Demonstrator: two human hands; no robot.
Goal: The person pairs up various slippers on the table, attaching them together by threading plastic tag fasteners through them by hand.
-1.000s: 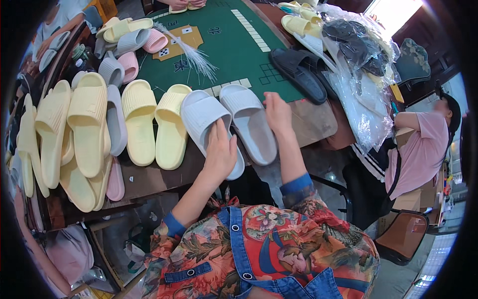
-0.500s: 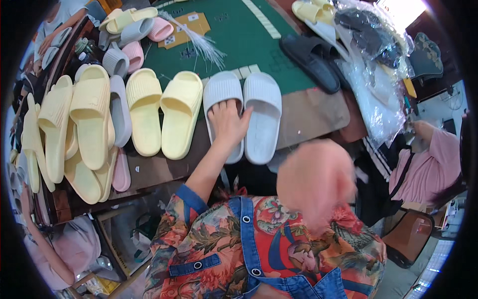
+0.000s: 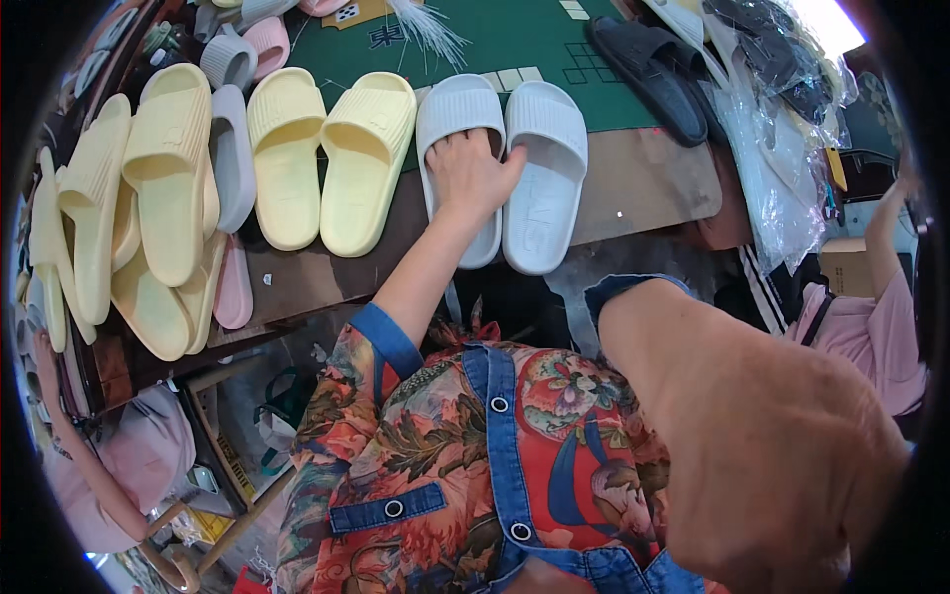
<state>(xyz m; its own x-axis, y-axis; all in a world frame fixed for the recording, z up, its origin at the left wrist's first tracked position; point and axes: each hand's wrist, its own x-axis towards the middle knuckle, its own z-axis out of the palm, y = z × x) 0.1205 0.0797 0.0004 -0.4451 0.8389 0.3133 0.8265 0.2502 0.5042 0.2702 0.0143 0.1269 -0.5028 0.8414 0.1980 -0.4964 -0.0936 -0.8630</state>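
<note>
Brown workbench (image 3: 643, 183) lined with slides: left hand (image 3: 473, 173) presses splayed fingers flat on the white pair (image 3: 503, 148) (aligning them, probably), right hand (image 3: 792, 475) blurred, grip unreadable.

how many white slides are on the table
2, side by side at the table's near edge: the left white slide under the left hand, the right white slide beside it. Others may be hidden.
</note>
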